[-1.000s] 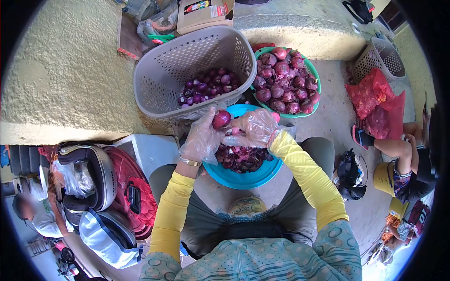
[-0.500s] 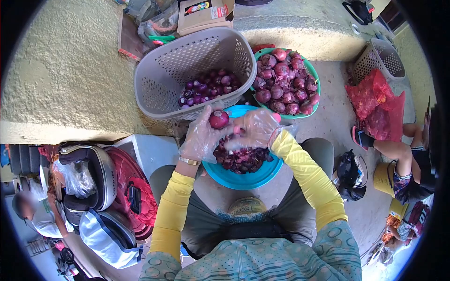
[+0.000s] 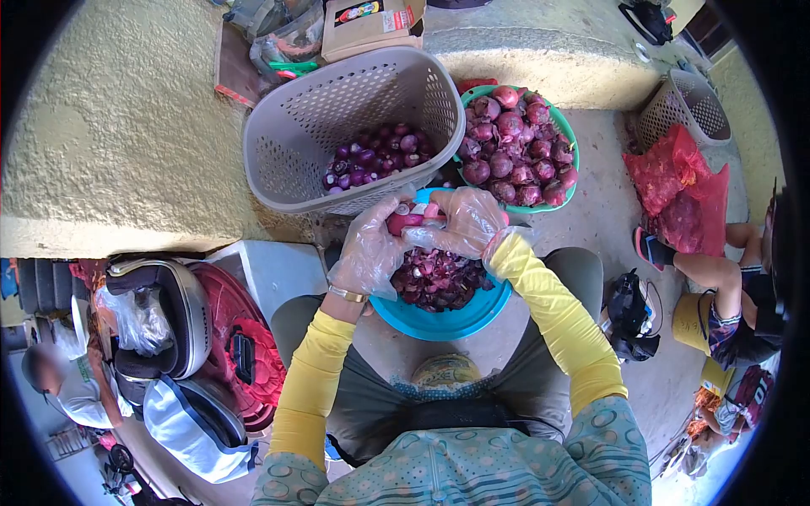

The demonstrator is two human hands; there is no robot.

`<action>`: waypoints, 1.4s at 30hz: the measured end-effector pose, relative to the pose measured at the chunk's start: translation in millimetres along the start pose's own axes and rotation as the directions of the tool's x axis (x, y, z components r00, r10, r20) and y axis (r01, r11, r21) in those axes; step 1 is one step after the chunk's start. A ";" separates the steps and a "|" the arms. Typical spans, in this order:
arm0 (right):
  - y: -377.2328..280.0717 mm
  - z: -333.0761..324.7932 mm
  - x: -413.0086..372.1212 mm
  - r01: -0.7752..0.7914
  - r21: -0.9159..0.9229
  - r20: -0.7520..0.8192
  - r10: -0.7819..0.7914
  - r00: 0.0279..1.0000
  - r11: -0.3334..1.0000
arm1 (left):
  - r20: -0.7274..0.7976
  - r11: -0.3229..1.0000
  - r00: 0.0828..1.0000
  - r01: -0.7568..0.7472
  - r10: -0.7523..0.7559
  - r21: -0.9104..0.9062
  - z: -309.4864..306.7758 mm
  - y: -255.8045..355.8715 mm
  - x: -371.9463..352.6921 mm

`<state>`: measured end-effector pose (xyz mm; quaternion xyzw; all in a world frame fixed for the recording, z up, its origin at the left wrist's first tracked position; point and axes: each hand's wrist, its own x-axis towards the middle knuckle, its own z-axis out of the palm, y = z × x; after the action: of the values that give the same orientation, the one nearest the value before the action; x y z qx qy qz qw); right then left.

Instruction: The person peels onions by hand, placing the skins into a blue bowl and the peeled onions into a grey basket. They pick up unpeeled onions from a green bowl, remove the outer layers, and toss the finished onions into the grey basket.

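Observation:
My left hand (image 3: 371,244), in a clear plastic glove, is closed around a red onion (image 3: 403,221) above a blue basin (image 3: 439,327). My right hand (image 3: 466,221), gloved too, is closed and meets the onion from the right. Pink bits of a slim tool show at its fingers; the blade is hidden. Purple onion skins (image 3: 440,282) fill the basin beneath both hands. Behind it on the left, a grey perforated basket (image 3: 291,173) holds peeled onions (image 3: 375,158). To the right stands a green basin (image 3: 575,160) heaped with unpeeled red onions (image 3: 510,126).
A cardboard box (image 3: 371,29) rests on the ledge behind the basket. At right are a red mesh sack (image 3: 679,181), another grey basket (image 3: 704,105), a black bag (image 3: 629,312) and a seated person's leg (image 3: 704,270). Motorcycles (image 3: 198,329) and another person (image 3: 80,392) are at left.
My right hand has come in against the onion and its fingers now overlap it. My left hand has shifted slightly right, and the onion is turned and more covered.

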<state>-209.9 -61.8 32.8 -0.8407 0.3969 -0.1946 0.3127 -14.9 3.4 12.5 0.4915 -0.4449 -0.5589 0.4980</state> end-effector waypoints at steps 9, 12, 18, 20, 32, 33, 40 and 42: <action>-1.0 0.8 -0.3 0.003 0.000 0.036 -0.003 0.999 1.000 | -0.049 0.992 0.994 0.089 -0.094 -0.094 1.8 -4.1 0.9; -3.3 0.6 -0.8 0.030 0.033 0.018 -0.031 0.999 0.999 | -0.041 0.996 0.997 0.065 -0.068 -0.068 -0.6 -9.7 1.6; -3.3 -2.8 0.4 -0.004 0.008 0.054 0.003 0.999 1.000 | 0.059 0.826 0.977 0.203 -0.203 -0.526 3.0 5.4 0.3; -8.1 -6.2 0.0 0.018 0.014 0.081 -0.019 0.997 1.000 | -0.029 0.999 0.999 0.029 -0.028 0.043 2.5 -0.6 -1.8; -6.3 -7.6 -0.3 0.077 -0.065 0.134 -0.067 0.989 0.995 | 0.062 0.738 0.950 0.279 -0.307 -0.614 1.6 7.4 -0.5; -6.4 -7.4 -0.9 0.075 -0.064 0.134 -0.066 0.989 0.995 | 0.063 0.738 0.949 0.280 -0.308 -0.614 2.7 9.1 -0.9; -10.6 -5.0 -2.8 0.122 -0.165 0.204 -0.087 0.975 0.979 | -0.001 0.878 0.954 0.276 -0.300 -0.392 3.4 20.7 -0.9; -14.5 -3.8 -6.5 0.182 -0.100 0.166 -0.164 0.972 0.978 | -0.064 0.950 0.960 0.258 -0.273 -0.177 -0.2 19.0 -0.2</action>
<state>-208.2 -51.0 44.9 -0.9015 0.3067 -0.1315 0.2757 -12.5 1.6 31.3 0.5275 -0.3038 -0.6340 0.4768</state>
